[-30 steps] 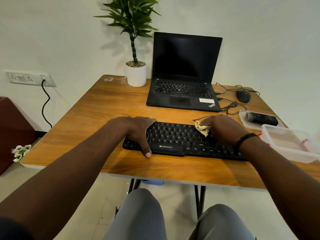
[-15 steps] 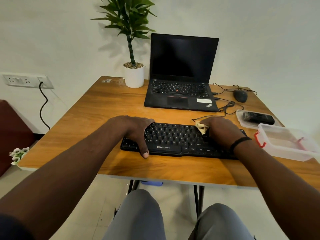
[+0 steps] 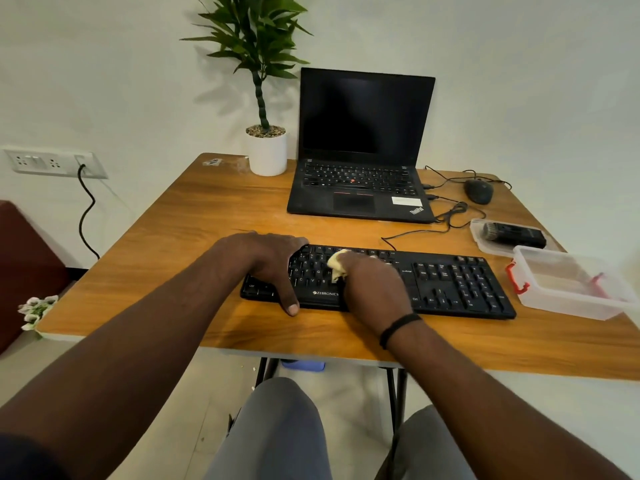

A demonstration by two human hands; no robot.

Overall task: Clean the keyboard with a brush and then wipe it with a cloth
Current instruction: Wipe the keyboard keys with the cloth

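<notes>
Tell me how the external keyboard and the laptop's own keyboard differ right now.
The keyboard lies nearest the person; the laptop sits farther back, by the plant pot. The keyboard is wider, with a number pad; the laptop's has none and carries a red dot mid-keys. The left hand rests on the keyboard and the right hand presses a cloth on it; the laptop's is untouched. Both are black.

One head-worn wide-angle view, above the seated person, facing forward and down. Near: forearms, keyboard (image 3: 381,282). Farther: laptop (image 3: 360,150), wall. Table (image 3: 173,244) fills the midframe.
</notes>
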